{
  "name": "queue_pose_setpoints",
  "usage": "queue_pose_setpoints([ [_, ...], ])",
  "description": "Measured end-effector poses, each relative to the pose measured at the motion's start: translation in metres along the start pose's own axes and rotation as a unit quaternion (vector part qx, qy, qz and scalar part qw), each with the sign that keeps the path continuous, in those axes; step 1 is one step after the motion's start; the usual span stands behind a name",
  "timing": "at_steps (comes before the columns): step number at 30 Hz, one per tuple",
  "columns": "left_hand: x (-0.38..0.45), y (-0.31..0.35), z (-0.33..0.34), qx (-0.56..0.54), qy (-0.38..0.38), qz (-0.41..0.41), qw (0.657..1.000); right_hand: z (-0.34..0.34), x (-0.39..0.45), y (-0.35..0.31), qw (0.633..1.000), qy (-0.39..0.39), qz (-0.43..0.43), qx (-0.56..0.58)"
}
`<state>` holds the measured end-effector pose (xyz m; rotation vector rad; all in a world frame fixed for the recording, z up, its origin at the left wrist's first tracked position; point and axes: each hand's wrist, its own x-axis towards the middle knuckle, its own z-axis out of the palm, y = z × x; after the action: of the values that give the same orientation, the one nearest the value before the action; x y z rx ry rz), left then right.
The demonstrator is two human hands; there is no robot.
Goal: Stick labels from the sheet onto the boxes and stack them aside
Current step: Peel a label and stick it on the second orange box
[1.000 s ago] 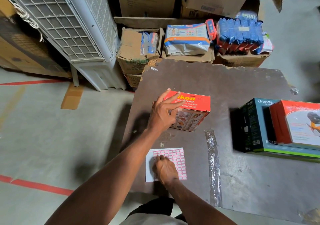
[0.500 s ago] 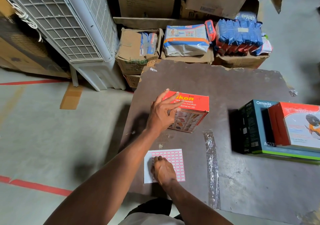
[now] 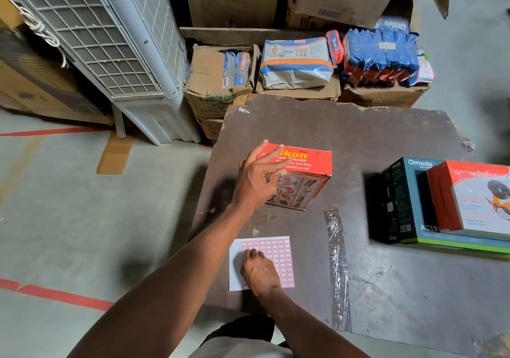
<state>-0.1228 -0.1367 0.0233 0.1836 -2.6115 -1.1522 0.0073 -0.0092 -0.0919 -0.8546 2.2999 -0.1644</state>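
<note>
— Where's the label sheet?

— Label sheet (image 3: 271,258) lies flat near the table's (image 3: 400,288) front-left corner. My right hand (image 3: 259,270) rests on its left part, fingers bent down onto the pink-bordered stickers; cannot tell whether a label is pinched under the fingertips.

— And the box you're working on?

— Red tape dispenser box (image 3: 303,175), standing on the table behind the sheet, toward the left edge. My left hand (image 3: 258,179) is on its near-left corner: fingers straight and spread across the red top, thumb against the picture side.

— Anything labelled or stacked?

— At the right edge, a dark teal Omada box (image 3: 400,206) lies flat with a red-and-white box (image 3: 474,197) on top of it. Labels on them: not discernible.

— Rest of the surface?

— A strip of clear tape (image 3: 338,264) stuck to the tabletop, between the sheet and the stack. Beyond the far edge: cardboard cartons (image 3: 215,82) with packaged goods, a white air cooler (image 3: 116,40) to the left.
</note>
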Motion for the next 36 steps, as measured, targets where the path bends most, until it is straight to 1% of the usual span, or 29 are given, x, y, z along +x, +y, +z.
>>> queue_pose_setpoints([
  [7,-0.004,0.002,0.0,-0.01,0.011,0.008,1.0,0.009,0.0,0.001,0.999,0.006,-0.024,-0.035],
  [14,-0.006,0.0,0.001,-0.004,0.004,0.01,1.0,0.008,-0.002,0.003,0.997,0.002,-0.039,-0.068],
  [22,-0.004,0.0,0.001,-0.019,0.008,0.008,1.0,-0.004,0.005,0.014,0.999,0.007,-0.036,0.033],
  [30,-0.001,0.001,0.001,-0.023,0.005,0.005,1.0,-0.003,0.005,0.013,0.999,0.014,-0.034,0.034],
  [36,0.002,-0.005,0.004,-0.015,0.002,0.009,1.0,-0.003,0.008,0.012,0.999,-0.008,-0.035,0.001],
])
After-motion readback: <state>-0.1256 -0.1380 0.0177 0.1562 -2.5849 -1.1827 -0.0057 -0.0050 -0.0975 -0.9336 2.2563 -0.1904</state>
